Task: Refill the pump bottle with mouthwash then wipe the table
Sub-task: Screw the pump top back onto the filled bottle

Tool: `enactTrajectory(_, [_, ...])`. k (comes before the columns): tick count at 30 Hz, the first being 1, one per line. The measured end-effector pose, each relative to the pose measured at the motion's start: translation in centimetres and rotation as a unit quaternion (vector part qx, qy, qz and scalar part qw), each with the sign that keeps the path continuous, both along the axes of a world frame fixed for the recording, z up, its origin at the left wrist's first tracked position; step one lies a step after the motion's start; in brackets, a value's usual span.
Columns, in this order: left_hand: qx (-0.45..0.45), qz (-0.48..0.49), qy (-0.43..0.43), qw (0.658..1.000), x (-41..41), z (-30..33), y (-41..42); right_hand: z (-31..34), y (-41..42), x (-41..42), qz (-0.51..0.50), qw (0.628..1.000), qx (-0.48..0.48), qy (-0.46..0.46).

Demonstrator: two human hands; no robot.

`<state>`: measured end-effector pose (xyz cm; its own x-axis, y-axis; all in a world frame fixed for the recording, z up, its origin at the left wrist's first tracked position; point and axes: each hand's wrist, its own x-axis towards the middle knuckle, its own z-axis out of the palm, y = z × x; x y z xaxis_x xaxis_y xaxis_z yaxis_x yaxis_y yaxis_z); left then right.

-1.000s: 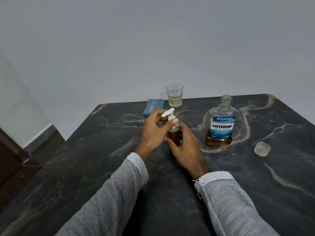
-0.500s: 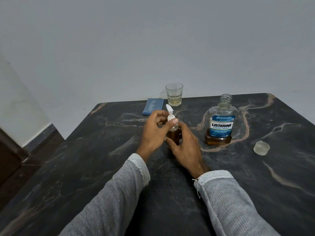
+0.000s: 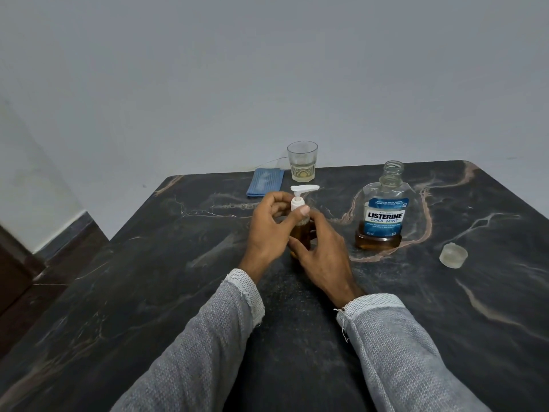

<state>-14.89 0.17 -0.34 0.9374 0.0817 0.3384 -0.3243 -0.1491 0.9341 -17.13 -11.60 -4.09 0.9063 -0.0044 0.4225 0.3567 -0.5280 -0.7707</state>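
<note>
The pump bottle stands upright near the middle of the dark marble table, and both hands are on it for a plain reason: the left hand curls its fingers and thumb round the white pump collar, seemingly to screw the top home, while the right hand wraps loosely round the amber body to stop it from turning or tipping. The nozzle points toward three o'clock. At about two o'clock from the bottle stands the mouthwash bottle, its neck open and only a shallow amber layer left at the bottom, which suggests the pouring is done. Its cap lies well apart at three o'clock, probably set aside there to keep clear of the pour. At twelve o'clock by the far edge stands a glass with a little pale liquid, and just beside it at eleven o'clock the folded blue cloth, waiting for the wiping. By count: two bottles, one loose cap, one glass, one cloth, two hands.
</note>
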Motion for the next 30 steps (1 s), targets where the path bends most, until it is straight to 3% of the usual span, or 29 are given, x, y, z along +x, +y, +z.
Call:
enactTrajectory(6, [0.032,-0.038,-0.017,0.999,-0.6,-0.2,0.6,0.2,0.1,0.1,0.003,1.0,0.002,0.0])
enactTrajectory(14, [0.003,0.013,-0.027,1.0,-0.5,0.4,-0.2,0.4,0.0,-0.2,0.006,1.0,-0.003,-0.006])
enactTrajectory(26, [0.024,-0.135,-0.005,0.991,0.4,1.1,1.5,0.2,-0.6,0.6,0.028,0.999,-0.001,0.018])
enactTrajectory(30, [-0.005,-0.074,0.007,0.997,0.2,0.4,1.2,0.1,-0.4,0.5,0.021,1.0,-0.008,0.02])
